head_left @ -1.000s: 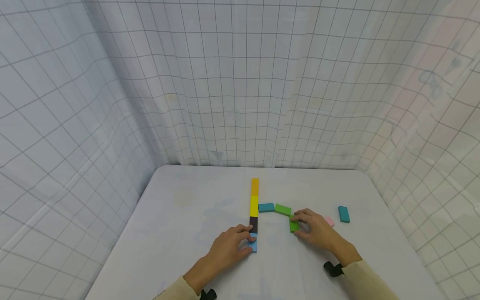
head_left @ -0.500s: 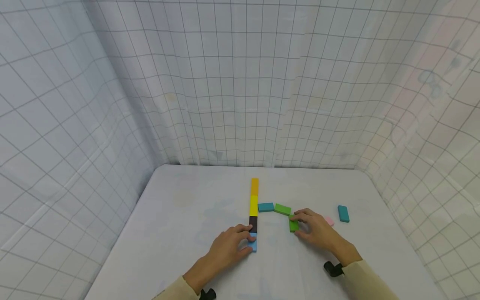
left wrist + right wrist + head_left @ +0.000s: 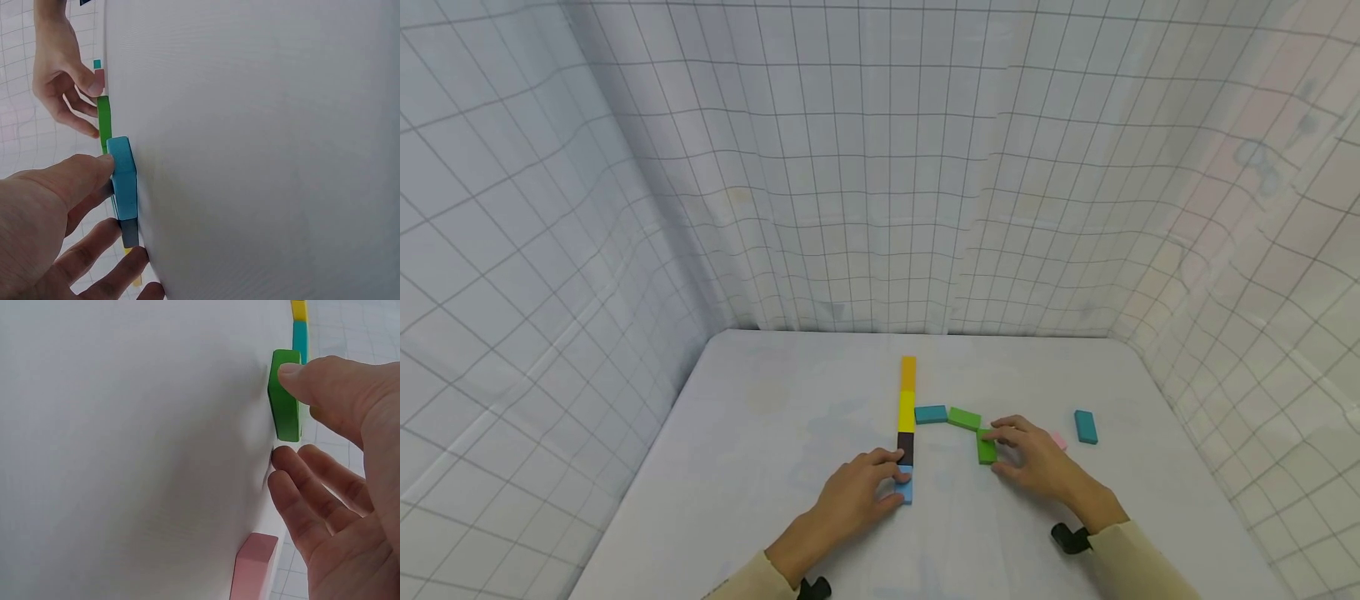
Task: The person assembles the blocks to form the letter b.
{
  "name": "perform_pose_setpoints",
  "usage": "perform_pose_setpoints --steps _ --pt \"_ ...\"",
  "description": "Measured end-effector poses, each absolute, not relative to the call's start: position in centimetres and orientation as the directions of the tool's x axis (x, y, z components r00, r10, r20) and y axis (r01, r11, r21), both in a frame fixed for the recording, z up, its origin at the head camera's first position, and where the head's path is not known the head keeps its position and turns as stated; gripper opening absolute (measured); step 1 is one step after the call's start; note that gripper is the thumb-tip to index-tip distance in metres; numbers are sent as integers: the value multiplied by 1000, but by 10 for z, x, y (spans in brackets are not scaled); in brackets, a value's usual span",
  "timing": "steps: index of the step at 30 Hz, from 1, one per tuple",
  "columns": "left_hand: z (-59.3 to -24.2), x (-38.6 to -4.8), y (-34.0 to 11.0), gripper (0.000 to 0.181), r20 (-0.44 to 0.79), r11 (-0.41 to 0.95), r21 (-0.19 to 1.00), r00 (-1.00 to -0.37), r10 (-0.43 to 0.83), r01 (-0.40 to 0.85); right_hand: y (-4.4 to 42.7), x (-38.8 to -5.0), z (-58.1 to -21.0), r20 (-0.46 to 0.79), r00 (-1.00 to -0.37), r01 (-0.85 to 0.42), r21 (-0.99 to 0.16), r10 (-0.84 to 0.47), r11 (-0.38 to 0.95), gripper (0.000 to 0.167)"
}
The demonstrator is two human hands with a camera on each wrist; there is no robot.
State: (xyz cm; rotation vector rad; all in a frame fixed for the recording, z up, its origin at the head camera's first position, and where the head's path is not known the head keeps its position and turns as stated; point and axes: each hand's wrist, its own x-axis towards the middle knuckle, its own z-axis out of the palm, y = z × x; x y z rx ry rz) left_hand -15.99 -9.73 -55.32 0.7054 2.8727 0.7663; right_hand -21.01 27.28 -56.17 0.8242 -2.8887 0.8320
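My left hand [image 3: 853,492] rests at the near end of a straight row, its thumb and a fingertip pinching a light blue block [image 3: 907,493]. Other fingers lie beside the black block [image 3: 906,447] just beyond it. Yellow [image 3: 907,410] and orange [image 3: 908,372] blocks continue the row away from me. My right hand [image 3: 1033,458] hovers at a green block [image 3: 987,450], a fingertip over its top and the thumb slightly off its side in the head view. In the right wrist view the thumb overlaps this green block [image 3: 285,406], while the other fingers hang loosely apart.
A teal block [image 3: 931,414] touches the row's right side, and another green block [image 3: 964,418] links it toward the right hand. A pink block [image 3: 1059,441] is partly hidden behind that hand. Farther right lies a loose teal block [image 3: 1086,427]. Grid-patterned curtains [image 3: 880,192] surround the white table [image 3: 760,417].
The right hand has shifted very slightly right, its thumb easing away from the green block. The left hand and the blocks keep their places.
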Motion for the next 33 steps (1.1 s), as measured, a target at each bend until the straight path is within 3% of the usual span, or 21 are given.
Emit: perform_pose_setpoints --steps 33 --pt "-554 -160 -99 27 53 758 498 -887 458 421 305 -198 -553 289 -865 -499 -397 -411 770 47"
